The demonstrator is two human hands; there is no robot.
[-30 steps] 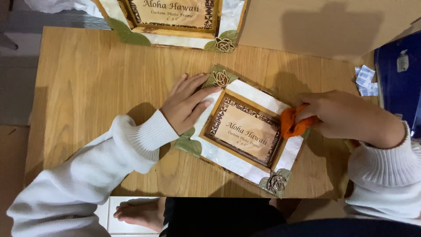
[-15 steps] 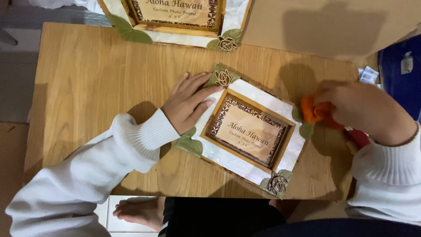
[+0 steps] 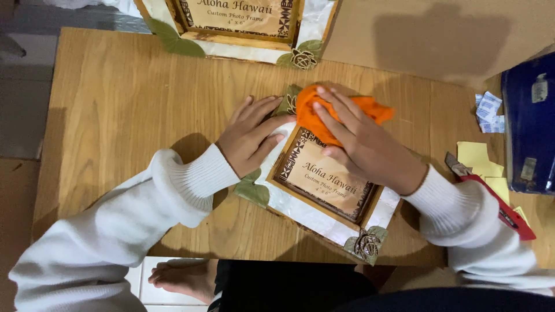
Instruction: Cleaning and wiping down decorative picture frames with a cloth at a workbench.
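A decorated photo frame (image 3: 324, 199) with a white shell-like border, green leaf corners and a brown inner rim lies tilted on the wooden table (image 3: 127, 98). My left hand (image 3: 251, 136) rests flat on the frame's left edge, fingers spread, holding it down. An orange cloth (image 3: 324, 115) is pressed under the fingers of my right hand (image 3: 358, 141) against the frame's upper corner and top border. Both arms wear white sleeves.
A second, similar frame (image 3: 231, 23) lies at the table's far edge. At the right are a red-handled cutter (image 3: 497, 202), yellow paper notes (image 3: 480, 162), small white-and-blue packets (image 3: 488, 112) and a dark blue box (image 3: 529, 127). A bare foot (image 3: 182, 277) shows below the table.
My right hand has carried the orange cloth from the frame's right side up and left to its upper corner. The left hand has stayed on the frame's left edge.
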